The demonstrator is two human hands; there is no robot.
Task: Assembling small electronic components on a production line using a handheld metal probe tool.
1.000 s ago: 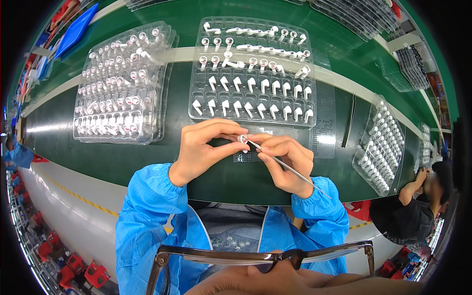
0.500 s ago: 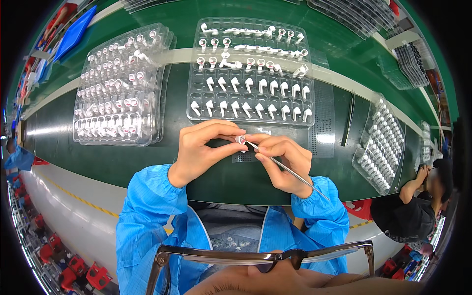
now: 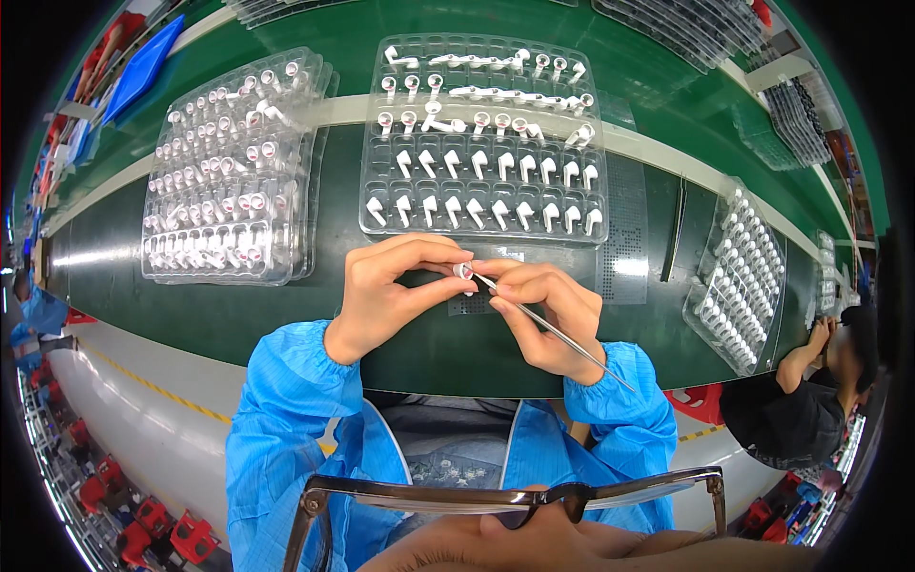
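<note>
Here, a green table [image 3: 419,367] bears a clear tray [image 3: 379,170] with rows of white earbuds [image 3: 550,215], and a tray stack [image 3: 277,250] stands to its left. Just below the tray, 2 hands are at work: the left hand [image 3: 386,291] clamps a single held earbud [image 3: 463,271] between thumb and fingertips, and the right hand [image 3: 564,305] is pinched on a thin metal rod [image 3: 572,343], its tip just beside that piece, contact unclear.

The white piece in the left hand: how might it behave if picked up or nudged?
The white piece is probably light: the left hand merely pinches it. It looks smooth, so may be slippery. Similar pieces in the tray have stems, so it might not roll far.
</note>
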